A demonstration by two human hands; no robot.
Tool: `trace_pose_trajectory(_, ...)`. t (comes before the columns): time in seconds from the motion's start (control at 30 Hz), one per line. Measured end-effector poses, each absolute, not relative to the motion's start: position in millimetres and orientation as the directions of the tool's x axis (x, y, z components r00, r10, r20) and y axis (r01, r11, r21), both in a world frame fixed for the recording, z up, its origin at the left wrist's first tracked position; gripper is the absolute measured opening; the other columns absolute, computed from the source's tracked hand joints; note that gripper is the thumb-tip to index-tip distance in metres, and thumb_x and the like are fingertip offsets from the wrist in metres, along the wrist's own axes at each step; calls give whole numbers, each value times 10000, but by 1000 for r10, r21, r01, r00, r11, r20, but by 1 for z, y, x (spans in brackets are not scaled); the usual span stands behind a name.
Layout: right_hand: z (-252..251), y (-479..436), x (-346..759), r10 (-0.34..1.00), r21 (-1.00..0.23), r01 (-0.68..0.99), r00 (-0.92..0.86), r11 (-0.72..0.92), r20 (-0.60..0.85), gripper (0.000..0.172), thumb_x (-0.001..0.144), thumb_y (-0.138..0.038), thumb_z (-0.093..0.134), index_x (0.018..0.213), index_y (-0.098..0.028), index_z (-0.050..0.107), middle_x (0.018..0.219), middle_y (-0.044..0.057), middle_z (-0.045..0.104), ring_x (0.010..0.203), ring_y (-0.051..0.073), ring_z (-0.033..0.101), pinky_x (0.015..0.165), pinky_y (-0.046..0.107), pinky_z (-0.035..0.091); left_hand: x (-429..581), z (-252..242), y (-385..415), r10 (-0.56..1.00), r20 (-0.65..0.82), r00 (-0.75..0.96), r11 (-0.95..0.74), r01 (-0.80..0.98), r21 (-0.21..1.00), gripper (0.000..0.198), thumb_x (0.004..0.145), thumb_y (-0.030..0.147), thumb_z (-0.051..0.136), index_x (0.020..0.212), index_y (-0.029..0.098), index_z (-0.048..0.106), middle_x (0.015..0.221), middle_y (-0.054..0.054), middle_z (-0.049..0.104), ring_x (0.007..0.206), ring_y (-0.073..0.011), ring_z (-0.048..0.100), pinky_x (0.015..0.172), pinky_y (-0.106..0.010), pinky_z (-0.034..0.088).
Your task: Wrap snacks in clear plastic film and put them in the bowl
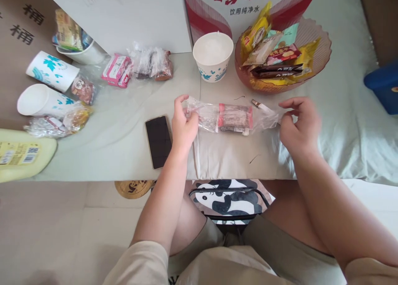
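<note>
A clear plastic bag (207, 115) is stretched sideways between my two hands, low over the cloth. Inside it lies a small red-ended snack packet (235, 117), with a darker edge of packaging showing under it. My left hand (185, 125) pinches the bag's left end. At the opposite end, my right hand (299, 125), slightly blurred, has its thumb and forefinger closed on the plastic. Just left of my left hand a black phone (158, 142) rests on the cloth. A small white and brown item (260, 105) lies behind the bag, near my right hand.
A pink translucent bowl (315, 44) of wrapped snacks and an upright paper cup (213, 57) stand behind. Bagged snacks (152, 65), pink packets (116, 70) and tipped paper cups (52, 71) are at left. Cardboard boxes stand along the back; a yellow bottle (25, 154) lies front left.
</note>
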State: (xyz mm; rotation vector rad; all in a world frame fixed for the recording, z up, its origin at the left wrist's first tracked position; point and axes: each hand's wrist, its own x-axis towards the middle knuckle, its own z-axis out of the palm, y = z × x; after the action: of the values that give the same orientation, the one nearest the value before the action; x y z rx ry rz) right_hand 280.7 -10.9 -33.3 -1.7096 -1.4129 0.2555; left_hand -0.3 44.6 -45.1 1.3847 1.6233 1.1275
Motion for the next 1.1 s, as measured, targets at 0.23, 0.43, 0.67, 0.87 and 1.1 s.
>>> trace_pose_trajectory(0.23,-39,-11,278,900,-575,746,-75,336,428,279,866,-356,664,1130,-266,649,1006,84,747,1038,338,711,947,549,537,-3,-42,44,978,207,37,-182,639,747,156,836,172,691,985,207,724,1354,-116,628,1365,-291,585,1167,-425,480)
trace_pose_trajectory(0.43,-23,-19,272,763,-546,679,-32,490,645,98,872,-190,644,836,-280,628,841,38,738,959,292,736,885,505,579,-10,-45,44,964,265,23,-220,632,743,488,790,181,758,1265,230,655,1422,-122,573,1359,-266,577,1177,-423,471)
trace_pose_trajectory(0.67,-2,-35,274,843,-648,543,-390,535,370,87,901,-235,595,821,-250,627,741,-2,740,609,154,692,585,283,532,-12,-40,43,931,365,-23,-273,622,734,126,795,154,726,747,186,614,1329,-101,607,1354,-305,579,1205,-488,416)
trace_pose_trajectory(0.87,-8,-32,276,893,-640,719,-436,271,-112,423,1020,-452,374,936,-228,722,675,19,729,597,177,677,583,299,464,-8,-25,33,949,315,16,-307,275,911,295,876,265,573,589,195,566,774,-44,707,686,-160,678,636,-292,540)
trace_pose_trajectory(1.1,-11,-28,264,989,-336,941,-20,-31,-146,417,946,-411,462,1206,-237,737,704,42,752,711,286,719,614,356,464,-9,-33,45,929,181,-322,-65,339,939,101,861,316,668,844,216,672,934,-39,734,816,-159,694,738,-281,552)
